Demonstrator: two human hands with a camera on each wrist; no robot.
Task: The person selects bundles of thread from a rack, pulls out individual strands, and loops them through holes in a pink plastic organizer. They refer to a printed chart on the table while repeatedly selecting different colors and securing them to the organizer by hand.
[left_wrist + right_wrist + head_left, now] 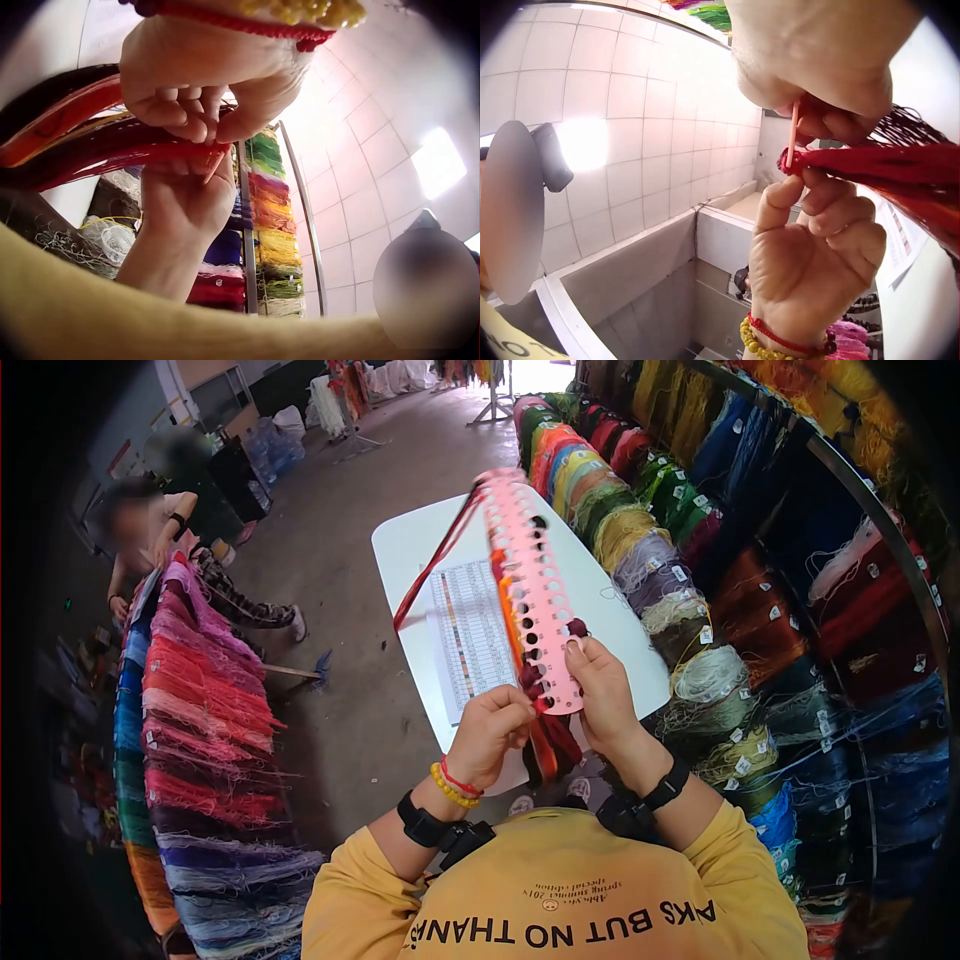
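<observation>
A long pink card with rows of holes is held out in front of the chest in the head view. My right hand grips its lower right edge, thumb on the top face. At the lower left edge, my left hand pinches dark red thread between thumb and fingertips, right by the card. Skeins of red, orange and dark thread hang from the card's holes and trail below it. Dark maroon knots sit in several holes near the left hand. The right fingers under the card are hidden in the head view.
Beneath the card stands a white table with a printed colour chart. Racks of coloured yarn line the right side; another yarn rack stands left. A person is beyond it.
</observation>
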